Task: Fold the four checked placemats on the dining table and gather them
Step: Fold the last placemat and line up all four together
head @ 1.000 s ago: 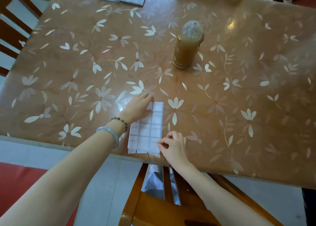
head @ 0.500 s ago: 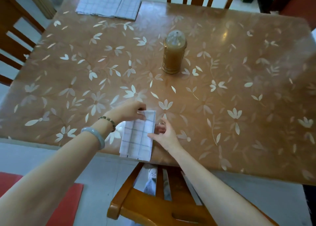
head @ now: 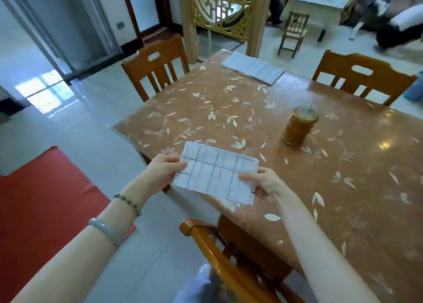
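A folded white placemat with grey checks (head: pixel 215 172) is lifted off the dining table (head: pixel 343 169), held level above its near left corner. My left hand (head: pixel 163 172) pinches its left edge. My right hand (head: pixel 263 183) grips its right edge, thumb on top. Another checked placemat (head: pixel 253 70) lies flat on the table's far edge, well beyond both hands.
A brown jar with a clear lid (head: pixel 298 126) stands mid-table to the right of the held mat. Wooden chairs stand at the near edge (head: pixel 219 254), the left side (head: pixel 158 66) and the far right (head: pixel 364 77). A red mat (head: pixel 43 199) lies on the floor at left.
The folded placemat has left the table's front edge and now hangs between both hands, turned sideways. My view has swung up and to the left, showing the room.
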Tool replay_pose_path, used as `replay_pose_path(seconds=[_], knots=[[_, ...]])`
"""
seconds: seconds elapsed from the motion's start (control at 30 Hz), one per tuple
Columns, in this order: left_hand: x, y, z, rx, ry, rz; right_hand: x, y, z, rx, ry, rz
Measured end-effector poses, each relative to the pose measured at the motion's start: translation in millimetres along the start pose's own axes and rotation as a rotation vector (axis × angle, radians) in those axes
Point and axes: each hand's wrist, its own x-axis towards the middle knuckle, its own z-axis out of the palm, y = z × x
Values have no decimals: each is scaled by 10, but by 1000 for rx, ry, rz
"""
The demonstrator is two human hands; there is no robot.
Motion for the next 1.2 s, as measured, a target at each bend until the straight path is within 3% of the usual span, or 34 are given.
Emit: replay_pose_path(seconds=[0.2,0.5,0.8,1.2], knots=[[-925,-254,-725,-402,374,50,-100,-66,1125,39,-196,9],[-1366,-359,-2124,-537,693,192,143,-69,2899,-233,-260,-124],[-1264,-210,-3878,-508,704,209,565,5,4532,-213,-262,-130],[-7,387,-5159,-482,608,159,1931,-532,5567,-129,-165,-97]])
